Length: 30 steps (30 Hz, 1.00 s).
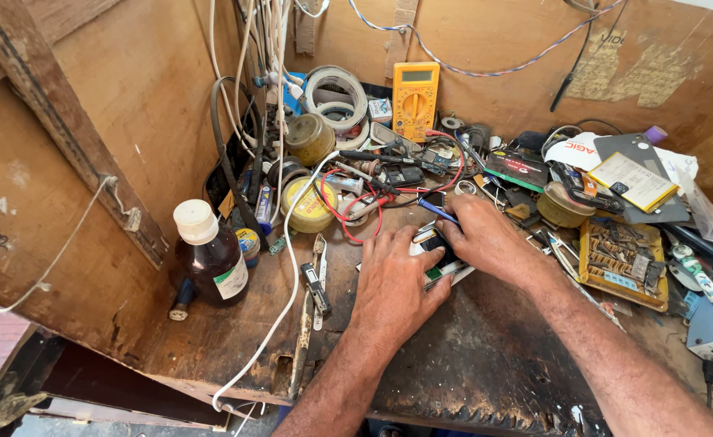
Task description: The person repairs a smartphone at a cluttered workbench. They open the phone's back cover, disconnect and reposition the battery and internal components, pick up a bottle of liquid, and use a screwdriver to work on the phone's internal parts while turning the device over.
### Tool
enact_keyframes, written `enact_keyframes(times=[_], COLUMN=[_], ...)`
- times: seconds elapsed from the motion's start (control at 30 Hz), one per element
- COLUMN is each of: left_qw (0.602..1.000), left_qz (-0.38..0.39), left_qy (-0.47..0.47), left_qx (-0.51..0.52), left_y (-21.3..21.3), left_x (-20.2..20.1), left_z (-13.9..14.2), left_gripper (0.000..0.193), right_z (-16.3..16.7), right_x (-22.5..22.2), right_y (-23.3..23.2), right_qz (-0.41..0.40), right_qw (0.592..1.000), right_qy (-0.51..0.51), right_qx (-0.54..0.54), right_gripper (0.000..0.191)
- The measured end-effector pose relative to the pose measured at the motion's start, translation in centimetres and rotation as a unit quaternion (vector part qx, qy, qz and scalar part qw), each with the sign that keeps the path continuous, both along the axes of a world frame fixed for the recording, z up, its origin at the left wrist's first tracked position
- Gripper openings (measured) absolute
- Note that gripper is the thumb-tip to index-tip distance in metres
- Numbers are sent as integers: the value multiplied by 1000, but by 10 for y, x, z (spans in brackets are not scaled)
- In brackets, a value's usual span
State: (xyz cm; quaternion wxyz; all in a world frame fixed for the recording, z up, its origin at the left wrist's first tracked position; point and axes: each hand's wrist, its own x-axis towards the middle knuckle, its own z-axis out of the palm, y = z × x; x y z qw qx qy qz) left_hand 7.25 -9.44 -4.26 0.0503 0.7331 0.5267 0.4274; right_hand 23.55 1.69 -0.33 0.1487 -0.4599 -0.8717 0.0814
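Item: small white-edged device with a dark face (435,247), lying flat at the centre of the frame on a worn wooden counter (486,356). Left hand (393,283): palm down, fingers closed onto the near end of the device, pinning it to the counter. Right hand (486,235): fingers curled together around a thin blue-handled tool (437,212), its tip pointing toward the device's far end; whether it touches cannot be told. Surroundings: brown glass bottle with white cap (211,255) at left centre; white cable (291,267) trailing from the upper wall down past the left hand and over the counter's front edge; red leads (356,214) looped just above the hands; yellow multimeter (414,99) propped at upper centre; yellow round tin (308,204) left of the leads; tray of small parts (622,263) at right. Hazards, as judged: the tool may slip off the smooth face and scratch it or jab the holding fingers, since both hands crowd one small item; a forearm may snag the white cable or red leads and drag clutter; a left elbow swing could tip the bottle; loosened parts could vanish among the litter.
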Motion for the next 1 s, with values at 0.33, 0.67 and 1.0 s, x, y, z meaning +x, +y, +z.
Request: enact_keyframes(times=[0.33,0.67,1.0], left_qw=[1000,1000,1000], left_qz=[2,4,4], left_qy=[3,5,2], left_qx=[-13,-11,-16], left_y=[0,0,-1], left_x=[1,0,-1], left_z=[1,0,1], left_gripper=[38,40,40], right_z=[1,-8,6], right_x=[-1,7,18], right_y=[4,12,15], right_qz=[31,-113,-107], right_qw=[999,989,915], right_qy=[-25,80,367], right_qx=[29,-47,-128], right_gripper=[21,33,23])
